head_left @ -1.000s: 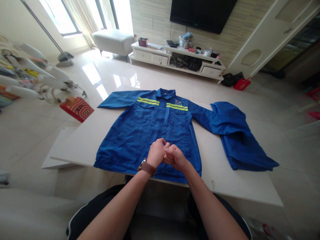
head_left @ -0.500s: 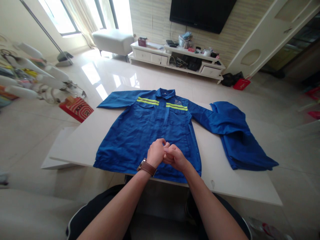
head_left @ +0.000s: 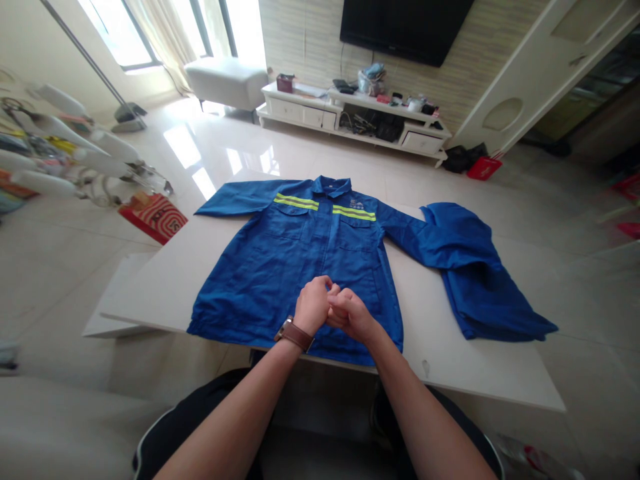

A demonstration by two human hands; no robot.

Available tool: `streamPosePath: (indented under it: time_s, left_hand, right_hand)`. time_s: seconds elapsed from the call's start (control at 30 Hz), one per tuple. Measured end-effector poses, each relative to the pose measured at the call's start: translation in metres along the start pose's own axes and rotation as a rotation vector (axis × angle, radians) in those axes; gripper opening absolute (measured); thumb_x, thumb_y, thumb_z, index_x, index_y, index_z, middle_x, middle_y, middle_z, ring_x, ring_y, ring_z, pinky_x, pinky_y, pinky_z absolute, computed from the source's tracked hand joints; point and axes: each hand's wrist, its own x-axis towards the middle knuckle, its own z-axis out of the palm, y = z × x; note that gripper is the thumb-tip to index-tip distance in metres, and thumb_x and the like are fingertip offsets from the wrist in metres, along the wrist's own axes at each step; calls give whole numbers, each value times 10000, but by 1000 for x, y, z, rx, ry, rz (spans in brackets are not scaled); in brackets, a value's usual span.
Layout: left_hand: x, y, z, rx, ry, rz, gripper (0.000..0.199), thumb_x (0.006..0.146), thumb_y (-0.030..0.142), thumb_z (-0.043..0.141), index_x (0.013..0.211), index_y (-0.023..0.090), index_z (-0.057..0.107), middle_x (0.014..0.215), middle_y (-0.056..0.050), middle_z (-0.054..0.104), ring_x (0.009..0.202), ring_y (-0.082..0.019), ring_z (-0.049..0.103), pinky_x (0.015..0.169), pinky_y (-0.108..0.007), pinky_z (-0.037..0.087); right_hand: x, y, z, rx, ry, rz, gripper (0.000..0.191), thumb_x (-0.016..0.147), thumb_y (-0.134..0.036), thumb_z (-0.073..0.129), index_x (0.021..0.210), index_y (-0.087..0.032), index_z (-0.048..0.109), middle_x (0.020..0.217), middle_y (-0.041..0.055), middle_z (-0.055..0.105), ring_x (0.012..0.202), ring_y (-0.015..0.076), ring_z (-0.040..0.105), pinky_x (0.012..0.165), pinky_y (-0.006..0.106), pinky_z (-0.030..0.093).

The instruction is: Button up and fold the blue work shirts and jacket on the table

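Blue jacket [head_left: 287, 263] spread flat; left hand [head_left: 313, 306] touching right hand [head_left: 354, 316].

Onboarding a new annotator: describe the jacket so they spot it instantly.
Start at the big white table. The jacket lies spread out across its middle. Unlike the blue cloth to its right, it shows a collar and yellow-green chest stripes.

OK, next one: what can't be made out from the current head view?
All in the head view:
Anything between the left hand and right hand: hidden where they clasp.
Part of the jacket front: covered by those hands.
Chest lettering: too small to read.
Sleeve end by the blue cloth: same colour, boundary unclear.
Television top: cut off by the upper edge.
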Motion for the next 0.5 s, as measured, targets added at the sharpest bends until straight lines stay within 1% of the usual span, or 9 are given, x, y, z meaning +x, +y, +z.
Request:
streamPosePath:
  time_s: [0.3, 0.5]
  left_hand:
    - [1, -3, 2, -6, 19, 32, 249, 968, 364, 541, 909, 187, 705, 853, -80, 739, 773, -188, 646, 651, -262, 368]
    - [1, -3, 1, 5, 13, 37, 259, 971, 362, 538, 925, 181, 717, 824, -79, 734, 766, -191, 647, 646, -267, 368]
  right_hand:
    - [0, 1, 0, 17, -9, 1, 690, 849, -478, 733, 444, -228, 234, 385, -104, 192, 351, 19, 142, 407, 227, 114]
    - [1, 2, 0, 11, -2, 12, 706, 827, -501, 747, 435, -228, 226, 377, -104, 191, 341, 20, 148, 403, 226, 117]
